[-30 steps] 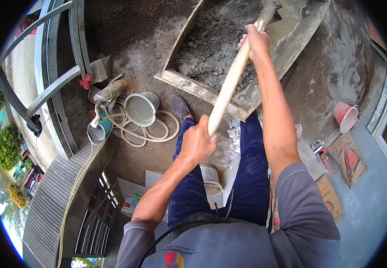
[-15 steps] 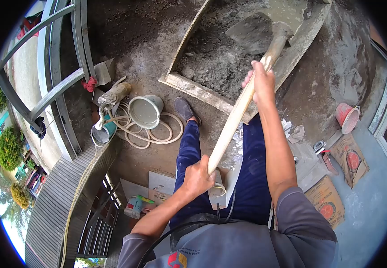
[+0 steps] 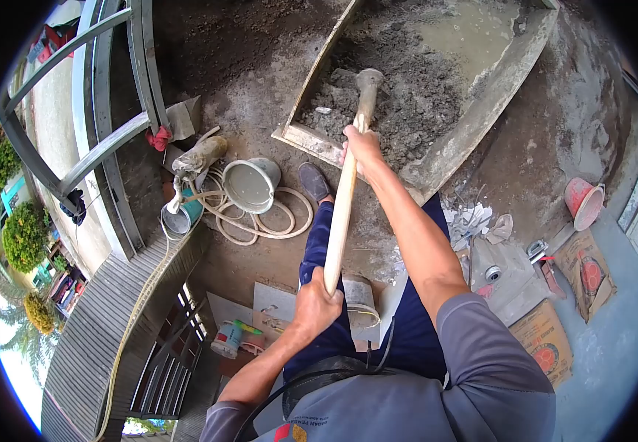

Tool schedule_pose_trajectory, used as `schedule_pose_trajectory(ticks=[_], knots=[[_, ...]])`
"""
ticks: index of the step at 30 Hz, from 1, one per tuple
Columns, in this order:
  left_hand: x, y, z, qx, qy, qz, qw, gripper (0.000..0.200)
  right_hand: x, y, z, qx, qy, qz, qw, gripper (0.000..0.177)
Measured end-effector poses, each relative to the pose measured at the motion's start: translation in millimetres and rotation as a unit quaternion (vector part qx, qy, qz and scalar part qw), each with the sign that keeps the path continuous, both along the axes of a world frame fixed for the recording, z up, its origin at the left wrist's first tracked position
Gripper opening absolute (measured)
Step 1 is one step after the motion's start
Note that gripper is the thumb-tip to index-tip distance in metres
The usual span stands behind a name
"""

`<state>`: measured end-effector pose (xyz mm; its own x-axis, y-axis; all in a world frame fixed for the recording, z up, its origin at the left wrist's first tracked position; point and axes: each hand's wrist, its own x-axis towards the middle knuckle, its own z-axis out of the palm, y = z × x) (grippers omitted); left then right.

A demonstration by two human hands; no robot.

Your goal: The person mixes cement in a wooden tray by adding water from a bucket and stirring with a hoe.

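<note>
A hoe (image 3: 343,214) with a pale wooden handle slants from my waist into a wooden mixing trough (image 3: 312,144). My left hand (image 3: 317,300) is closed around the handle's near end. Farther up, close to the hoe's head, my right hand (image 3: 363,149) wraps the same handle. The hoe's socket shows above the wet grey mortar (image 3: 429,103), while its blade is mostly hidden in the mix. Cloudy water (image 3: 474,37) lies at the trough's far right part.
Left of my foot stand a bucket of grey liquid (image 3: 251,186), a coiled hose (image 3: 289,221) and a small teal bucket (image 3: 180,216). Another bucket (image 3: 361,298) is between my legs. To the right are a red bucket (image 3: 583,202) and paper sacks (image 3: 586,274).
The hoe's head has swung left and down from over the trough's right side into the mortar near its left side. Both hands keep their hold, the right one moving left.
</note>
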<state>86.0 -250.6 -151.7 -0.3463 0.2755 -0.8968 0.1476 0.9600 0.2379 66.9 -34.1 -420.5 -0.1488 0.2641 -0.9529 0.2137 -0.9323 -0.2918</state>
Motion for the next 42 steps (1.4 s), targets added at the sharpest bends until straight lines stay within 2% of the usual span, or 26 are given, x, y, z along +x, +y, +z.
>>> schedule_pose_trajectory(ticks=[3,7,9,10,12,14,16,17,19,21,23,25,28,29,31,32,35,38,40,42], knots=[[26,-34,20,0.027,-0.040,-0.024,0.999,0.031,39,5,60,0.023,-0.001,-0.038,0.999,0.027],[19,-18,-7,0.154,-0.028,-0.057,0.986,0.033,41,75,120,0.165,0.001,-0.047,0.985,0.029],[-15,31,-30,0.161,-0.015,-0.090,0.983,0.035,20,127,111,0.209,0.000,-0.050,0.977,0.029],[-34,52,-44,0.188,0.012,-0.108,0.976,0.039,6,151,92,0.225,0.010,-0.064,0.972,0.029],[-73,88,-66,0.166,0.043,-0.106,0.979,0.035,-27,178,40,0.222,0.017,-0.081,0.972,0.028],[-90,84,-75,0.135,0.055,-0.088,0.985,0.031,-57,154,-10,0.172,0.001,-0.063,0.983,0.027],[-71,46,-78,0.102,0.062,-0.045,0.992,0.029,-67,90,-52,0.101,-0.023,0.005,0.995,0.025],[-56,25,-74,0.096,0.066,-0.017,0.993,0.029,-66,54,-56,0.079,-0.042,0.006,0.996,0.025],[-36,1,-48,0.027,0.042,-0.014,0.999,0.031,-44,10,-51,0.039,-0.033,0.025,0.998,0.024],[-13,-20,-25,0.003,0.017,-0.041,0.999,0.032,-20,-2,1,0.037,-0.019,-0.009,0.999,0.025],[9,-37,-10,0.020,-0.003,-0.017,1.000,0.030,8,1,34,0.049,0.015,-0.004,0.999,0.028],[22,-33,-12,0.085,-0.010,-0.015,0.996,0.030,17,39,93,0.125,0.000,0.001,0.992,0.027],[14,30,-41,0.174,0.008,-0.045,0.984,0.032,14,132,121,0.223,-0.020,0.013,0.975,0.030],[1,58,-50,0.190,0.014,-0.061,0.980,0.033,11,162,114,0.259,-0.019,0.014,0.966,0.034],[-32,107,-65,0.214,0.043,-0.074,0.973,0.033,-2,209,77,0.280,0.017,-0.024,0.960,0.032],[-48,121,-70,0.197,0.053,-0.078,0.976,0.031,-15,218,51,0.256,0.004,-0.038,0.966,0.028],[-66,103,-81,0.115,0.070,-0.083,0.987,0.025,-44,163,-34,0.134,-0.001,-0.049,0.990,0.027],[-27,44,-72,0.068,0.043,0.006,0.997,0.029,-46,60,-58,0.067,-0.047,0.031,0.996,0.025],[-4,10,-49,0.048,0.037,0.008,0.998,0.031,-30,26,-33,0.057,-0.010,0.036,0.998,0.024],[9,-7,-27,0.024,0.022,-0.021,0.999,0.031,-6,23,19,0.053,0.007,0.004,0.999,0.029]])
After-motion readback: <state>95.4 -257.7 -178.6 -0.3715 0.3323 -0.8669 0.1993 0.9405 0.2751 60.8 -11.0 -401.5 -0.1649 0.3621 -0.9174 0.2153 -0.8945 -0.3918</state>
